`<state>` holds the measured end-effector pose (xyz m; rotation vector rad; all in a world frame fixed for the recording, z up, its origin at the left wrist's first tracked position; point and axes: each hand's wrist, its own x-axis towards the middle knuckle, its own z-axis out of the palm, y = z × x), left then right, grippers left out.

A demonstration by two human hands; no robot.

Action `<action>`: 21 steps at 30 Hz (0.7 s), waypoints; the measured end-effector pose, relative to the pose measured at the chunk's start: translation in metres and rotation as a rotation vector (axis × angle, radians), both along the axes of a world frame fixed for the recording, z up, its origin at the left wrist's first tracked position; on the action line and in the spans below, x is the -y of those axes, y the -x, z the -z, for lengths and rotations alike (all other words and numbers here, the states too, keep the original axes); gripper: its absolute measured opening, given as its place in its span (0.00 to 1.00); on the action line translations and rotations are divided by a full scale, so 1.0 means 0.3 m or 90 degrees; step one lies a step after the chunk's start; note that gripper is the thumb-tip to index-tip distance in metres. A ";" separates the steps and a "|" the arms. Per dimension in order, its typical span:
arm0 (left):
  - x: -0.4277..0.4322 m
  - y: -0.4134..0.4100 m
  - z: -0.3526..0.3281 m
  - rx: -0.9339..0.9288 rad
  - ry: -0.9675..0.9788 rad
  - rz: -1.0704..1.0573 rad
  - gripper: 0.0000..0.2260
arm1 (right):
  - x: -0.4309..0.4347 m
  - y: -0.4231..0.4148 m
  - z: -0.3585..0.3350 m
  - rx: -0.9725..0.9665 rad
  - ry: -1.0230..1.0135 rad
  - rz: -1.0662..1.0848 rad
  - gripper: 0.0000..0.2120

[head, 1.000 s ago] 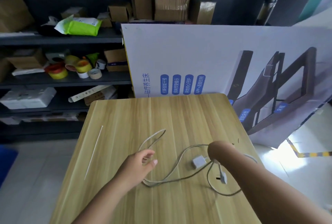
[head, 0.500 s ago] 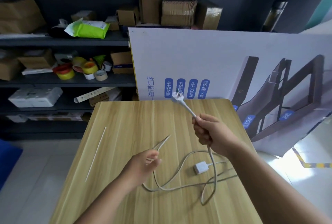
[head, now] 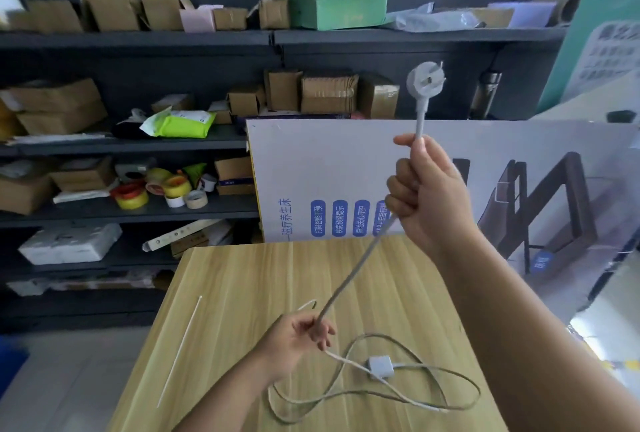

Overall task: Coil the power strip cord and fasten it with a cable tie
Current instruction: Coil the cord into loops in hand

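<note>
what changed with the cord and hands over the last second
The right hand took hold of the cord near the plug and lifted it high above the table. The left hand closed on the cord lower down. The cable tie stayed put.

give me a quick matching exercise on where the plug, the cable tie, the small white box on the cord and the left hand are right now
Things:
1. plug
2. cable tie
3. small white box
4. left hand

Places:
A. lying alone on the table's left side
B. pinching the cord low over the table
C. raised above the right hand
D. on the table among loose cord loops

Pairs: 1-C, 2-A, 3-D, 4-B
</note>
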<state>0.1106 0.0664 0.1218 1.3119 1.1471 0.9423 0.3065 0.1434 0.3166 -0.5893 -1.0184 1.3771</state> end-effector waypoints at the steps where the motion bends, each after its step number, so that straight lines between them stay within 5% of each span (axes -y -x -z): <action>1: -0.002 0.035 -0.013 0.007 -0.018 -0.013 0.19 | -0.011 -0.036 -0.003 0.022 -0.014 0.032 0.13; 8: -0.005 0.223 -0.103 -0.241 -0.039 0.005 0.13 | -0.064 -0.269 -0.030 -0.037 -0.009 0.304 0.15; 11: 0.005 0.263 -0.113 -0.235 -0.044 -0.106 0.22 | -0.064 -0.323 -0.025 0.034 -0.016 0.349 0.14; 15: -0.017 0.206 -0.216 -0.245 -0.150 -0.224 0.05 | -0.018 -0.260 0.058 0.295 -0.007 0.243 0.14; 21: -0.066 0.044 -0.394 -0.290 -0.283 -0.221 0.11 | 0.093 0.034 0.264 0.467 0.052 0.028 0.12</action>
